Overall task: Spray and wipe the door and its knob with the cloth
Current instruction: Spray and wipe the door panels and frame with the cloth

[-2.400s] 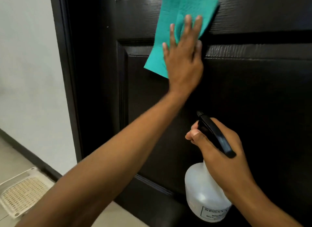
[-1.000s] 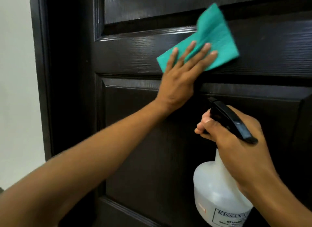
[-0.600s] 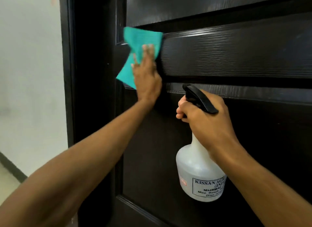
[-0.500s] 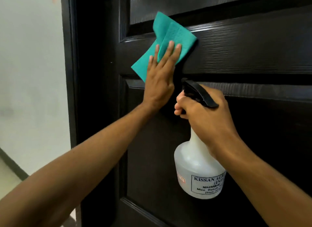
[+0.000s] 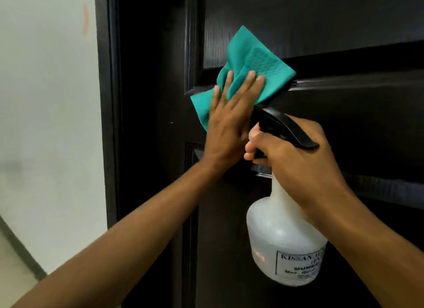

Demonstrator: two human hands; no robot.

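Here, a person's left hand (image 5: 229,122) lies flat against a dark door (image 5: 344,44), its straight fingers pressing a teal cloth (image 5: 254,62) onto the horizontal rail between two recessed panels. The cloth spreads up and to the right of the fingertips, rumpled, with a waffle-like weave. The rail's long axis runs left to right, and bare rail stretches off to the right of the cloth, so a further stroke would likely travel that way, with the left hand the nearer of the two.

The right hand (image 5: 296,161) sits just below and right of the left, fingers curled round the black trigger head of a spray bottle (image 5: 284,239). Its bulbous, translucent white body hangs beneath, carrying a printed label that is partly blurred.

The door's surface is glossy with a fine wood-grain texture and moulded panel edges. A pale wall (image 5: 46,124) adjoins the frame on the left. A small pale object shows at the door's top edge; whether it is the knob cannot be told.
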